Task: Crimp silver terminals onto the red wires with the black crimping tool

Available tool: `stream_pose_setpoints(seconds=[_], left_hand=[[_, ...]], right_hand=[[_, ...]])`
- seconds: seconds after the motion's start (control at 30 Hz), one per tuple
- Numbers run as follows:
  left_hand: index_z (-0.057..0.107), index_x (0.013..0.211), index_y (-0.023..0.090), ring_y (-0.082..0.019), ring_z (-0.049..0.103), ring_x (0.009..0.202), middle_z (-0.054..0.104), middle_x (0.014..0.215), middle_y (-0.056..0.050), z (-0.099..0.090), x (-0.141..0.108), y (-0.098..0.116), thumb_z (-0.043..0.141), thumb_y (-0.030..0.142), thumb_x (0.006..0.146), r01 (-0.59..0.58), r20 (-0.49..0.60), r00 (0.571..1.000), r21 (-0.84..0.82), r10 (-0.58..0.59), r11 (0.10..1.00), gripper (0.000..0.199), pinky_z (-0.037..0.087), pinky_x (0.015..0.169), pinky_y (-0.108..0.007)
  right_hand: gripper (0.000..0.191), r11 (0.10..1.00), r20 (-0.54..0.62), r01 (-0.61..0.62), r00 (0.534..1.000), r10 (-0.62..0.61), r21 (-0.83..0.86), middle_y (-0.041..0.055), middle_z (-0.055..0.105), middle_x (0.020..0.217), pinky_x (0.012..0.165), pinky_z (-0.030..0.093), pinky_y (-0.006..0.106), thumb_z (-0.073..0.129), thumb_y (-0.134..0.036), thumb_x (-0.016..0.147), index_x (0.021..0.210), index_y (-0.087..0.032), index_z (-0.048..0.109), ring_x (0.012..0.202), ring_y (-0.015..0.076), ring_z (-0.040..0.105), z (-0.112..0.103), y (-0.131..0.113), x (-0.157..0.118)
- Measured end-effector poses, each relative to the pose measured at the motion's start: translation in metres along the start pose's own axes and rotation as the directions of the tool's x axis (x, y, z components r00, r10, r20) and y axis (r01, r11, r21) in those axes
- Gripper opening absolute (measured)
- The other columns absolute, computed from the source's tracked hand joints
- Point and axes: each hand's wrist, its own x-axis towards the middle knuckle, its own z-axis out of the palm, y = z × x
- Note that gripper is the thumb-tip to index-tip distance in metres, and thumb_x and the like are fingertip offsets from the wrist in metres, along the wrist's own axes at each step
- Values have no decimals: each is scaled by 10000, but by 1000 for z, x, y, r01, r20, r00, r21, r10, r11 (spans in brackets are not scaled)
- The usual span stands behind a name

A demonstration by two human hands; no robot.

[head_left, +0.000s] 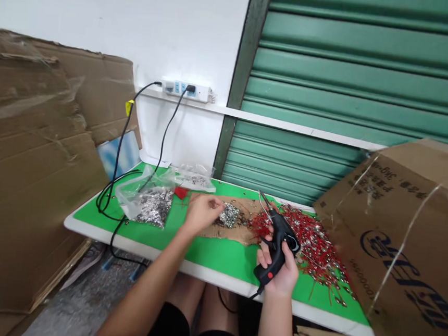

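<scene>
My left hand [203,213] is over the brown cardboard sheet [249,236], fingers pinched together at the left edge of a pile of small silvery metal parts [229,215]; what the fingertips hold, if anything, is too small to make out. In my right hand [283,270] is a black soldering gun [278,241], gripped by its handle, its thin tip pointing up and away to the left. Just beyond that hand, on the right of the green tabletop [216,256], spreads a large heap of red wires with shiny metal ends [312,238].
Clear bags of metal parts [153,206] [195,180] lie at the table's left and back. Black cables run from the power strip [186,89]. Cardboard boxes stand at left [23,171] and right [406,241]; a green shutter [334,78] rises behind.
</scene>
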Motion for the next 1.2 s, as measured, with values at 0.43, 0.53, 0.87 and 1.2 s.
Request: stream_pose_setpoints(seconds=[0.43, 0.53, 0.87, 1.2], left_hand=[[702, 722, 166, -139, 587, 618, 672, 664, -40, 14, -12, -4, 436, 437, 902, -89, 261, 965, 406, -22, 909, 420, 411, 609, -238], [717, 927, 194, -158, 633, 804, 699, 856, -32, -15, -1, -25, 590, 276, 797, -160, 233, 971, 469, 53, 868, 200, 461, 729, -243], [752, 915, 259, -185, 627, 897, 708, 949, -26, -17, 5, -27, 589, 293, 843, -192, 217, 973, 579, 77, 793, 181, 484, 801, -269], [701, 883, 175, -169, 629, 858, 701, 918, -59, -30, 1, -28, 509, 267, 882, -207, 252, 963, 449, 100, 869, 213, 481, 783, -259]], right_hand=[[223, 991, -25, -62, 998, 60, -115, 55, 669, 837, 357, 363, 207, 676, -308, 772, 954, -182, 703, 440, 74, 376, 2, 5, 6], [218, 989, -27, -76, 997, 73, -127, 65, 681, 833, 363, 359, 211, 675, -311, 769, 936, -175, 708, 437, 75, 378, 3, 6, 7], [241, 980, -46, -85, 996, 77, -179, 69, 696, 853, 363, 350, 217, 679, -315, 756, 944, -169, 715, 437, 79, 390, 3, 8, 6], [197, 979, -24, -106, 994, 104, -174, 60, 683, 830, 367, 357, 221, 667, -297, 768, 927, -185, 694, 431, 79, 385, 3, 8, 6]])
